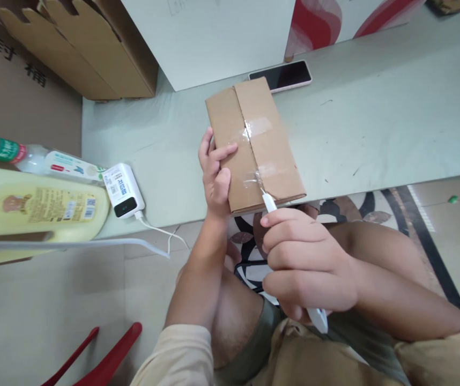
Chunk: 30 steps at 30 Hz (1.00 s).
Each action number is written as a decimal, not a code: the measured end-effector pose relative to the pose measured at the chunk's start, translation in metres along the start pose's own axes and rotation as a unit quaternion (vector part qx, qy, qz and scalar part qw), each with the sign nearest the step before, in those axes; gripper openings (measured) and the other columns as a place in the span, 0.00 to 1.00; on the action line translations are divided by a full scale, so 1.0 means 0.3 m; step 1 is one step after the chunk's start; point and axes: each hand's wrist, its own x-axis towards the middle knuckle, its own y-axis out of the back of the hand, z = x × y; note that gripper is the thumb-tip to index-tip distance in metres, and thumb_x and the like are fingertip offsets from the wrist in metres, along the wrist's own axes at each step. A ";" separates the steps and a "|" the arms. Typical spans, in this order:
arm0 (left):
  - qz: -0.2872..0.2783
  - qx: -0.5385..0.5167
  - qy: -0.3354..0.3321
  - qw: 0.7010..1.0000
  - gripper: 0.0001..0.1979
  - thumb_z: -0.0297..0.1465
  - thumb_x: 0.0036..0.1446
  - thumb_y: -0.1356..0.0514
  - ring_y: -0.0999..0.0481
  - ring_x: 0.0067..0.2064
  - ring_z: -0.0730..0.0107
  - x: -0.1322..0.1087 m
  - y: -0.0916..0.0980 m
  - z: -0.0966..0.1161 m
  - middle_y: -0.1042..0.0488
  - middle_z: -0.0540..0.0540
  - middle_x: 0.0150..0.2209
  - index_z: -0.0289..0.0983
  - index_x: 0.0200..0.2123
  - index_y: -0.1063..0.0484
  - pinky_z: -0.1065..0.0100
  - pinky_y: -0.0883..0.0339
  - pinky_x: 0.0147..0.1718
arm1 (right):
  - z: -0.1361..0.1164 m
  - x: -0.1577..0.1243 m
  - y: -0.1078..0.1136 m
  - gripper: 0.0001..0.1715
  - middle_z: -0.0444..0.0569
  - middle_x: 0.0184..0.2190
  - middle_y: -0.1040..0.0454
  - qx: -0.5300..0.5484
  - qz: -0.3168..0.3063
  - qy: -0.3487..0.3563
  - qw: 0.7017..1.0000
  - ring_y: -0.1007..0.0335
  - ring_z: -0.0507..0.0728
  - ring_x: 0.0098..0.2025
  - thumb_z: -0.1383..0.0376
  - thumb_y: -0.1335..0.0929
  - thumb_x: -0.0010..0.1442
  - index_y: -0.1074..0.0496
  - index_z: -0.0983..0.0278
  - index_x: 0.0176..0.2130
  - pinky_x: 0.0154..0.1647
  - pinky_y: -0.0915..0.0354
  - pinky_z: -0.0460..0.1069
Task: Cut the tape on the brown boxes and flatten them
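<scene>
A small brown cardboard box (268, 153) lies at the table's near edge, its top seam crossed by strips of clear tape (259, 126). Wrapped round the box's left side, my left hand (217, 174) has fingers and thumb on its top and edge. My right hand (308, 262) is closed round a white utility knife (269, 202). The thin blade points away from me and meets the near end of the seam, beside the lower tape strip. The knife's rear end sticks out below my fist.
A phone (290, 75) lies behind the box. White power bank (123, 190) with a cable, plastic bottle (32, 158) and yellow jug (37, 206) are at left. Large cartons (93, 53) and a white box (214, 37) stand at the back. Red legs (113, 356) show lower left.
</scene>
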 end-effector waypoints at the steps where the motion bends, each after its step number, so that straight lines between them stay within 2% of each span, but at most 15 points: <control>1: 0.001 0.000 0.000 1.000 0.22 0.52 0.67 0.49 0.47 0.76 0.46 0.000 -0.001 -0.001 0.42 0.53 0.72 0.48 0.52 0.25 0.44 0.50 0.75 | 0.001 0.000 -0.001 0.29 0.45 0.22 0.32 -0.008 0.005 0.005 1.000 0.34 0.53 0.34 0.64 0.45 0.75 0.27 0.63 0.29 0.55 0.28 0.53; 6: -0.007 0.003 0.004 1.000 0.22 0.52 0.67 0.50 0.49 0.76 0.48 0.000 -0.005 -0.006 0.40 0.54 0.71 0.50 0.52 0.26 0.44 0.54 0.76 | 0.009 0.000 -0.004 0.30 0.45 0.20 0.35 -0.056 0.010 0.029 0.998 0.37 0.54 0.31 0.65 0.47 0.74 0.26 0.63 0.28 0.48 0.28 0.53; 9: -0.017 0.004 0.007 1.000 0.23 0.53 0.67 0.51 0.50 0.76 0.47 0.001 -0.004 -0.005 0.40 0.54 0.71 0.49 0.52 0.26 0.42 0.52 0.75 | 0.013 0.002 -0.012 0.30 0.45 0.20 0.37 -0.056 0.012 0.029 0.998 0.39 0.54 0.30 0.66 0.46 0.74 0.27 0.63 0.28 0.46 0.29 0.52; 14: -0.012 0.010 0.004 1.000 0.21 0.52 0.67 0.49 0.45 0.75 0.49 0.001 -0.006 -0.005 0.41 0.53 0.71 0.49 0.51 0.25 0.46 0.48 0.74 | 0.014 0.003 -0.023 0.28 0.45 0.20 0.37 -0.057 0.019 0.007 0.998 0.42 0.54 0.30 0.66 0.45 0.73 0.27 0.64 0.27 0.44 0.30 0.53; 20: -0.005 0.027 -0.035 0.999 0.22 0.50 0.68 0.51 0.46 0.74 0.51 0.007 -0.018 -0.012 0.34 0.49 0.66 0.48 0.51 0.24 0.45 0.54 0.76 | 0.026 -0.004 -0.042 0.20 0.45 0.21 0.37 -0.086 0.015 0.003 0.996 0.41 0.54 0.30 0.71 0.40 0.65 0.27 0.64 0.25 0.43 0.31 0.53; 24: -0.007 0.021 -0.052 0.998 0.20 0.47 0.69 0.51 0.43 0.73 0.55 0.010 -0.019 -0.016 0.32 0.48 0.64 0.48 0.52 0.25 0.49 0.54 0.76 | 0.036 -0.007 -0.051 0.16 0.45 0.21 0.37 -0.096 0.011 0.006 0.995 0.41 0.54 0.31 0.72 0.38 0.62 0.28 0.63 0.25 0.45 0.31 0.52; 27: -0.005 0.033 -0.065 0.997 0.20 0.46 0.69 0.51 0.39 0.71 0.56 0.010 -0.016 -0.015 0.35 0.48 0.66 0.48 0.52 0.24 0.52 0.49 0.74 | 0.044 -0.008 -0.042 0.15 0.44 0.22 0.37 -0.091 0.024 0.002 0.996 0.40 0.54 0.31 0.70 0.38 0.64 0.29 0.62 0.27 0.45 0.31 0.53; 30: -0.010 0.047 -0.050 0.998 0.21 0.47 0.69 0.52 0.38 0.71 0.55 0.008 -0.014 -0.010 0.39 0.49 0.69 0.48 0.52 0.24 0.51 0.46 0.73 | 0.054 -0.008 -0.031 0.12 0.44 0.22 0.37 -0.082 0.034 -0.011 0.996 0.39 0.54 0.30 0.70 0.38 0.62 0.31 0.61 0.28 0.45 0.31 0.53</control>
